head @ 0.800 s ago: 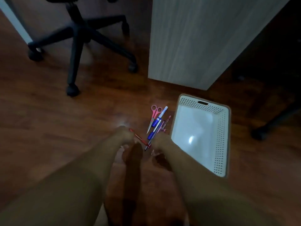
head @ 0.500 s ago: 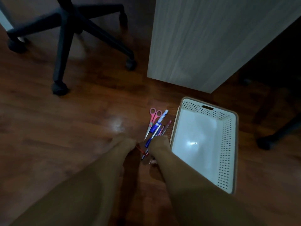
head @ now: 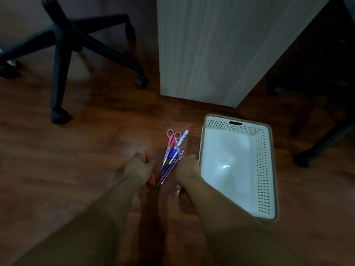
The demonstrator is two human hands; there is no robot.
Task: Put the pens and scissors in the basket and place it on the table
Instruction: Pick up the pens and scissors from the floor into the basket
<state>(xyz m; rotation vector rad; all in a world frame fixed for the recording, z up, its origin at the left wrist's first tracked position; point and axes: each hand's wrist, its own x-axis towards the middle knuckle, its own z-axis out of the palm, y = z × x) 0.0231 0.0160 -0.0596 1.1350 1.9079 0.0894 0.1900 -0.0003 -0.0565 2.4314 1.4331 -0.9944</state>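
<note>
A white perforated basket (head: 266, 166) stands empty on the wooden floor at the right. Left of it lies a pile of pens (head: 171, 162) with pink-handled scissors (head: 170, 140) and a white marker (head: 183, 136) on top. My left hand (head: 138, 167) is closed around a red pen (head: 147, 157), whose ends stick out above and below the fist. My right hand (head: 187, 167) rests at the pile's right edge, against the basket's left wall; its fingers are hidden under the hand.
A light wooden desk panel (head: 221, 50) stands just behind the basket. An office chair's black wheeled base (head: 65, 45) is at the back left. Another dark chair leg (head: 322, 143) reaches in from the right.
My left hand has lifted the red pen away from the pile, to the left. The view has drifted, so the basket and pens sit lower and further right.
</note>
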